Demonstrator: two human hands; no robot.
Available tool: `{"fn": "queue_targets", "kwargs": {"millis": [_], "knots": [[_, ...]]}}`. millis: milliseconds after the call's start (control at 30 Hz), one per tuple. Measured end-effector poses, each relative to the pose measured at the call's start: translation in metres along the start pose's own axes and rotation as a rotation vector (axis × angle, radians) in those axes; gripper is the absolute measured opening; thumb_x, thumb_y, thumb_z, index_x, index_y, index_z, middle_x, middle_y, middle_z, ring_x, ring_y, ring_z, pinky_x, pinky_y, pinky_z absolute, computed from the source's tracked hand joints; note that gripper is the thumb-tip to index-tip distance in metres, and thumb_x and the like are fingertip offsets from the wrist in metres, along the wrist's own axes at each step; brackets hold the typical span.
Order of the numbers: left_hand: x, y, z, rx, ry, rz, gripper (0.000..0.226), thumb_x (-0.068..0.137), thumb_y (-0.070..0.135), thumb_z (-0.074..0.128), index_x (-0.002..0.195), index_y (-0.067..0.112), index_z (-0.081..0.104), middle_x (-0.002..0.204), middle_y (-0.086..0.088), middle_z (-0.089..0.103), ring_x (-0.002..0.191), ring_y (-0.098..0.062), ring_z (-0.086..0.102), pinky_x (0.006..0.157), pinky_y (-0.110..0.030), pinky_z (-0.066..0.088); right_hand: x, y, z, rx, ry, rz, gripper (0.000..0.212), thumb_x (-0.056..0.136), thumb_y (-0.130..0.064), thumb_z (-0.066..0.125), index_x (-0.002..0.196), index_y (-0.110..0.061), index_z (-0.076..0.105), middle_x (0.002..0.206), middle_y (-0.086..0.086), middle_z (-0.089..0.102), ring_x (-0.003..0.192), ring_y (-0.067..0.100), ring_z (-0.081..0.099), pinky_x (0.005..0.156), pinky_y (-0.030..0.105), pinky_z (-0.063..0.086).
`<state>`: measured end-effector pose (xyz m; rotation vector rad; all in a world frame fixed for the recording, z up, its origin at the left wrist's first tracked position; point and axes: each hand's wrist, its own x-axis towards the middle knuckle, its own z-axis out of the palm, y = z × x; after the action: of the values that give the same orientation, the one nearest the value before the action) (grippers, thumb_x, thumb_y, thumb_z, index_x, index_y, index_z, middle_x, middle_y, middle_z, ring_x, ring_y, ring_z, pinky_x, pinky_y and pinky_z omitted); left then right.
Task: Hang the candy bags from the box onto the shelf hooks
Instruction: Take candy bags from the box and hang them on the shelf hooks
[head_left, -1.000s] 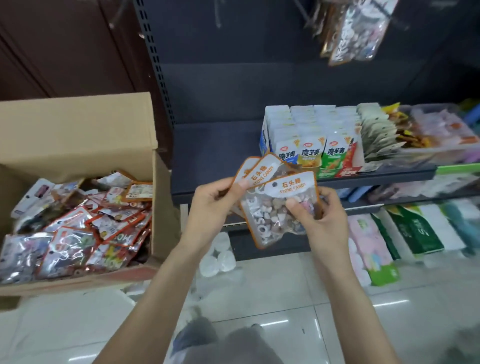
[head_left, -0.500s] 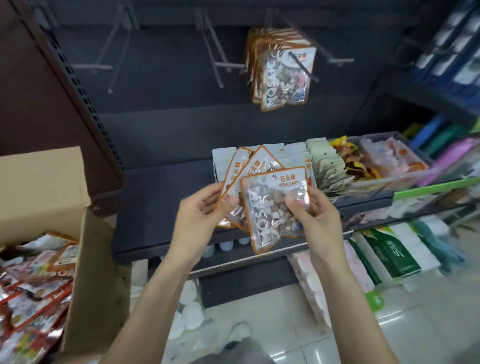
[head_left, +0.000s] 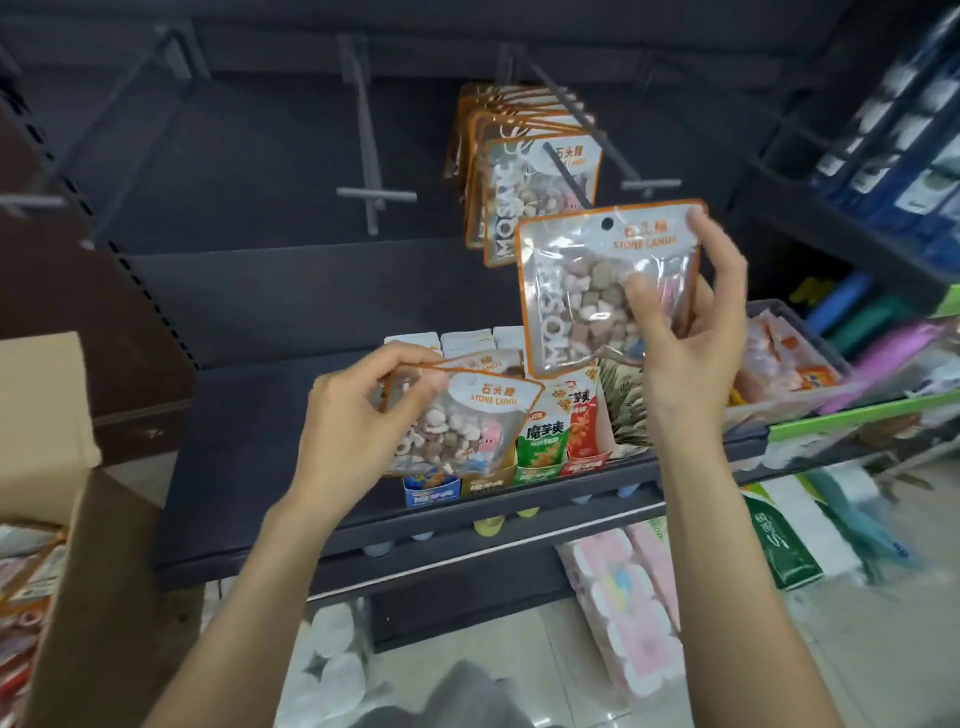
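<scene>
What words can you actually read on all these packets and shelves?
"STONE CANDY": header of the raised bag in the right hand.
"MOSAIC": down that bag's left edge.
"STONE CANDY", partly blurred: bag in the left hand.
"MOSAIC": hanging bags on the hook.
"魔芋爽": green packet on the shelf.
Everything else: too blurred.

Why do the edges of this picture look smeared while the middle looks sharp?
Head view: the stone candy bag in the right hand reads fairly sharp, with glare on its clear front; the blue boxes at upper right and the goods at lower right smear with motion blur; the shelf edge bows, wide-lens distortion.
</scene>
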<state>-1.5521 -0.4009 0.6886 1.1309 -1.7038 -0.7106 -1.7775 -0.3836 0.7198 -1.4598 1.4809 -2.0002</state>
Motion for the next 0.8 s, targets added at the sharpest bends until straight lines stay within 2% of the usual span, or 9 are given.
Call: {"fn": "queue_targets", "kwargs": {"millis": [100, 233, 400, 433, 500, 533, 600, 700, 800], "knots": [[0.001, 0.003, 0.006, -0.004, -0.077, 0.086, 0.028, 0.084, 0.012, 0.071, 0.085, 0.04, 0.065, 0.087, 0.027, 0.067, 0.082, 0.005, 0.062, 0.071, -0.006, 0.041, 0.019, 0.007, 0.002, -0.129, -0.066, -0.002, 0.031, 0.095, -0.019, 0.06, 0.126, -0.022, 0.058, 0.131, -0.006, 0.06, 0.125, 0.001, 0.05, 0.104, 0.017, 0.04], [0.01, 0.011, 0.021, -0.091, -0.125, 0.131, 0.013, 0.082, 0.02, 0.069, 0.085, 0.033, 0.067, 0.09, 0.02, 0.066, 0.09, -0.001, 0.062, 0.078, -0.01, 0.042, 0.027, 0.017, 0.001, -0.148, -0.107, 0.01, 0.031, 0.095, -0.02, 0.06, 0.126, -0.023, 0.061, 0.128, -0.01, 0.061, 0.122, -0.005, 0.051, 0.103, 0.014, 0.039], [0.03, 0.024, 0.041, -0.145, -0.164, 0.081, 0.018, 0.084, 0.013, 0.071, 0.087, 0.031, 0.068, 0.117, 0.017, 0.062, 0.097, 0.006, 0.06, 0.086, -0.007, 0.041, 0.032, 0.025, -0.004, -0.191, -0.142, -0.071, 0.034, 0.095, -0.019, 0.06, 0.129, -0.022, 0.06, 0.121, -0.019, 0.058, 0.113, -0.015, 0.05, 0.093, 0.005, 0.037], [0.035, 0.026, 0.046, -0.17, -0.178, 0.053, 0.018, 0.084, 0.014, 0.07, 0.086, 0.032, 0.068, 0.113, 0.019, 0.063, 0.095, 0.006, 0.061, 0.085, -0.01, 0.044, 0.034, 0.027, -0.005, -0.203, -0.145, -0.093, 0.034, 0.095, -0.019, 0.06, 0.13, -0.021, 0.06, 0.118, -0.018, 0.059, 0.108, -0.015, 0.052, 0.09, 0.004, 0.038], [0.044, 0.025, 0.056, -0.187, -0.179, 0.013, 0.016, 0.086, 0.018, 0.069, 0.086, 0.034, 0.068, 0.094, 0.018, 0.069, 0.088, -0.007, 0.066, 0.079, -0.024, 0.051, 0.043, 0.031, -0.003, -0.284, -0.165, -0.146, 0.035, 0.096, -0.021, 0.058, 0.131, -0.022, 0.059, 0.111, -0.011, 0.061, 0.097, -0.009, 0.054, 0.083, 0.006, 0.039], [0.049, 0.025, 0.061, -0.179, -0.165, -0.001, 0.013, 0.087, 0.02, 0.069, 0.088, 0.033, 0.068, 0.085, 0.014, 0.07, 0.081, -0.014, 0.065, 0.076, -0.03, 0.051, 0.049, 0.033, -0.001, -0.356, -0.185, -0.174, 0.036, 0.096, -0.024, 0.057, 0.132, -0.022, 0.058, 0.111, -0.005, 0.061, 0.095, -0.005, 0.053, 0.081, 0.007, 0.039], [0.061, 0.023, 0.07, -0.148, -0.111, -0.014, 0.01, 0.088, 0.024, 0.068, 0.088, 0.033, 0.067, 0.07, 0.011, 0.066, 0.07, -0.014, 0.057, 0.07, -0.033, 0.047, 0.069, 0.039, 0.006, -0.492, -0.229, -0.198, 0.035, 0.096, -0.027, 0.057, 0.13, -0.019, 0.06, 0.119, 0.004, 0.056, 0.1, 0.002, 0.049, 0.078, 0.005, 0.035], [0.077, 0.02, 0.079, -0.072, -0.053, -0.027, 0.011, 0.088, 0.025, 0.068, 0.086, 0.035, 0.065, 0.073, 0.012, 0.066, 0.072, -0.013, 0.058, 0.074, -0.034, 0.048, 0.097, 0.048, 0.017, -0.588, -0.271, -0.209, 0.031, 0.095, -0.03, 0.058, 0.119, -0.012, 0.065, 0.131, 0.009, 0.045, 0.109, 0.012, 0.05, 0.083, 0.013, 0.036], [0.084, 0.014, 0.084, 0.01, 0.011, -0.031, 0.009, 0.088, 0.023, 0.068, 0.092, 0.031, 0.066, 0.086, 0.014, 0.065, 0.082, -0.004, 0.059, 0.081, -0.031, 0.047, 0.115, 0.056, 0.028, -0.655, -0.289, -0.252, 0.035, 0.094, -0.027, 0.061, 0.125, -0.011, 0.061, 0.126, 0.014, 0.043, 0.111, 0.022, 0.049, 0.083, 0.027, 0.048]]}}
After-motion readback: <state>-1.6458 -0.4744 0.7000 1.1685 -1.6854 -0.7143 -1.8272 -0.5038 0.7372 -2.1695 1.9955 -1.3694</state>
